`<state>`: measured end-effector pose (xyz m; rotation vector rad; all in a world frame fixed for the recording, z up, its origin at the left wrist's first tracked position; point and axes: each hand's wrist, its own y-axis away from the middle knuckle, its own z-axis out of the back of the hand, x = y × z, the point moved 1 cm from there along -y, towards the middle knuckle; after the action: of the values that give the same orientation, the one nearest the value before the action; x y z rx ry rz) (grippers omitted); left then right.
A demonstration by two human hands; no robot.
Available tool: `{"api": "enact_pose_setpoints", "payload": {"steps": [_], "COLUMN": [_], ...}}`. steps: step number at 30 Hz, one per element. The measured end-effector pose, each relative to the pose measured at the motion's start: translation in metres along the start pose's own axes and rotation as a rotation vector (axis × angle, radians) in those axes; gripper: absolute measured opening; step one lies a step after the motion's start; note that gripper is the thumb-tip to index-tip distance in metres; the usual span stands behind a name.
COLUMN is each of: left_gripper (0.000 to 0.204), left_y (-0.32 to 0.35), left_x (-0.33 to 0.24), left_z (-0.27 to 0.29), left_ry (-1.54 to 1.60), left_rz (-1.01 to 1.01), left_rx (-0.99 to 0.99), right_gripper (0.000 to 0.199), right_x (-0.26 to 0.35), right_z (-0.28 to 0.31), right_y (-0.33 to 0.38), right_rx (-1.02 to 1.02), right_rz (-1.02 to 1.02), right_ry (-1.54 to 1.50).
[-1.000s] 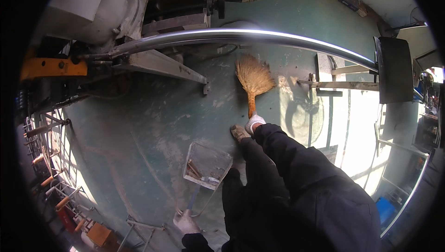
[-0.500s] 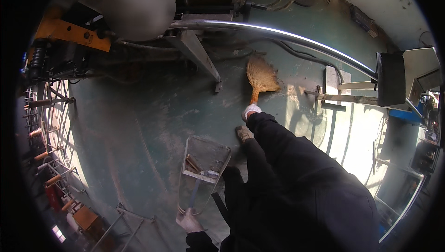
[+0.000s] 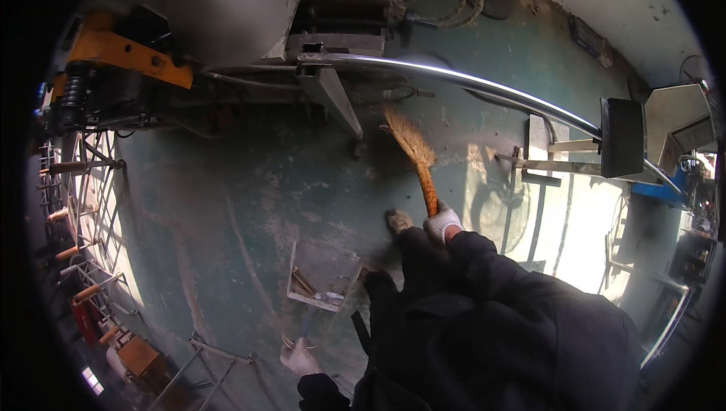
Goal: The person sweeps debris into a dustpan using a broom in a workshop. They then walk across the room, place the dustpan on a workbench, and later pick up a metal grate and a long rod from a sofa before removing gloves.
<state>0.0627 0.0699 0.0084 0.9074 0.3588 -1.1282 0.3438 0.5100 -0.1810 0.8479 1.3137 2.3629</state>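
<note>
My right hand (image 3: 442,226), in a white knit glove, is closed round the orange-brown handle of a straw broom (image 3: 418,155). The bristles fan out away from me over the green floor, close to the foot of a metal bracket. My left hand (image 3: 300,356), gloved too, grips the handle end of a long-handled dustpan (image 3: 344,254) at the lower left. Inside the pan lie brown stick-like pieces (image 3: 304,282) and some pale scraps (image 3: 327,297). My shoe (image 3: 398,220) shows between the broom and the dustpan.
A machine with an orange arm (image 3: 132,55) and a long shiny rail (image 3: 469,82) spans the far side. A metal bracket leg (image 3: 339,107) reaches down near the broom. Metal frames with wooden rollers (image 3: 87,294) line the left. A black box-like part (image 3: 622,139) stands at right.
My right hand has drawn back toward me and to the right, and the broom's bristles have swung leftward. The dustpan has shifted slightly left and lower.
</note>
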Motion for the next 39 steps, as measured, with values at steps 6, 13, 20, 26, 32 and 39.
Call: {"api": "enact_pose_setpoints", "payload": {"steps": [6, 13, 20, 26, 32, 39], "left_gripper": [0.043, 0.043, 0.033, 0.04, 0.049, 0.038], "left_y": [0.008, 0.04, 0.037, 0.047, 0.047, 0.031], "left_x": [-0.003, -0.019, -0.017, -0.007, 0.001, 0.02], "left_z": [0.014, 0.017, 0.011, 0.01, 0.031, 0.025], "left_ry": [-0.036, 0.023, 0.09, 0.106, -0.112, 0.068], "left_rz": [-0.039, -0.005, 0.089, 0.066, 0.073, 0.108], "left_rx": [-0.041, -0.062, -0.114, -0.004, -0.047, -0.117], "right_gripper": [0.045, 0.021, 0.046, 0.033, 0.021, 0.069], "right_x": [0.087, 0.111, 0.065, 0.13, 0.098, 0.014], "right_z": [-0.102, -0.092, 0.005, -0.079, -0.089, 0.049], "right_y": [-0.119, -0.035, 0.001, -0.121, -0.084, 0.043], "right_rx": [0.362, 0.457, 0.251, 0.4, 0.552, 0.223], "right_rz": [0.565, -0.159, -0.045, 0.707, 0.434, -0.043], "right_ry": [1.218, -0.319, -0.255, 1.4, 0.594, -0.552]}}
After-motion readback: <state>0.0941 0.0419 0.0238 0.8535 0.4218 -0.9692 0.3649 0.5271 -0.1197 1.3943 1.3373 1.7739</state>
